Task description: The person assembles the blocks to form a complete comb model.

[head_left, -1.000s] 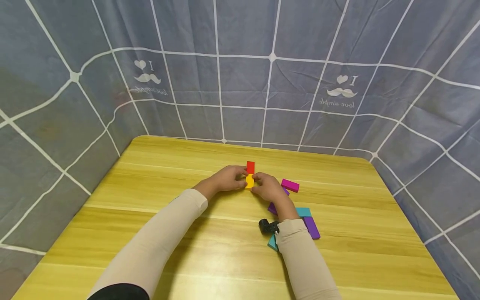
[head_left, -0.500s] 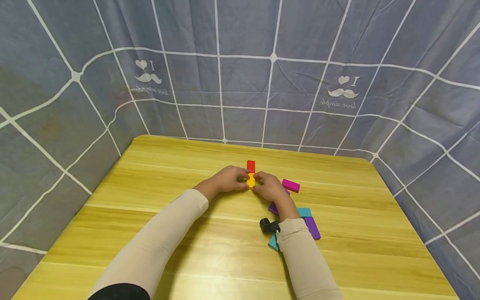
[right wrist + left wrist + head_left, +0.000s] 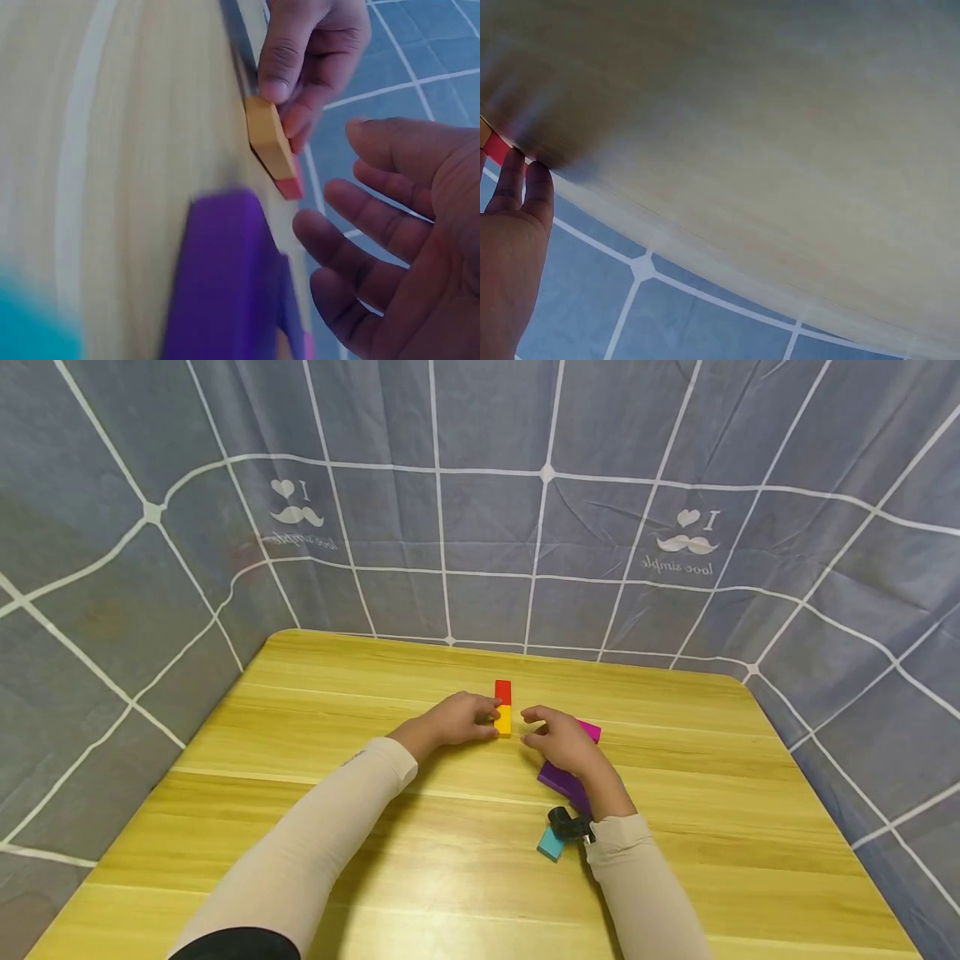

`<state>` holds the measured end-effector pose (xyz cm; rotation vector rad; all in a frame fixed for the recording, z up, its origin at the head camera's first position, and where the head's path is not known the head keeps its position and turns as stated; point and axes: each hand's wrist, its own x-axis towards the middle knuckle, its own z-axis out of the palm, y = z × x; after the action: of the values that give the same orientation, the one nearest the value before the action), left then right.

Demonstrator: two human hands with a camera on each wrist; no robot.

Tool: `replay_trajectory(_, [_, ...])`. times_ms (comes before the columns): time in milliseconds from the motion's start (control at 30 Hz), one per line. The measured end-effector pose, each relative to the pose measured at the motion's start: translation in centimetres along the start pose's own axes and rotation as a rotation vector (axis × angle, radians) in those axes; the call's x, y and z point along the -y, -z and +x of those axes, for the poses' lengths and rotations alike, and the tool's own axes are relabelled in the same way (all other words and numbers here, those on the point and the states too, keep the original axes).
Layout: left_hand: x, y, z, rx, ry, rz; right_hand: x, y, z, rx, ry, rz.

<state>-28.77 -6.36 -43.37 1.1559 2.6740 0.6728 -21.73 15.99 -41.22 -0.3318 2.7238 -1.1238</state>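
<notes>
Yellow block on a wood-grain table, end to end with a red block just beyond it. Along the left side of the pair, the left hand, thumb and fingers parted and slightly bent, apparently touching without grasping, contact partly hidden. Just to the right, apart from both blocks, the right hand, fingers loosely curved, empty. Near it, purple blocks and a partly covered magenta block; closer in, a teal block beside a black wrist camera. Behind, a grey-blue curtain with white gridlines.
</notes>
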Motion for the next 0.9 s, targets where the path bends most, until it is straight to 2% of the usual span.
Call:
replay_trajectory(200, [0.1, 0.0, -0.1, -0.005, 0.011, -0.007, -0.3, 1.4, -2.1, 0.024, 0.042, -0.005])
replay_trajectory(433, [-0.1, -0.2, -0.2, -0.014, -0.019, -0.025, -1.1, 2.5, -4.3, 0.048, 0.146, -0.027])
replay_trajectory(900, [0.1, -0.3, -0.2, -0.013, -0.002, -0.010, -2.6, 2.5, -6.7, 0.105, 0.156, -0.071])
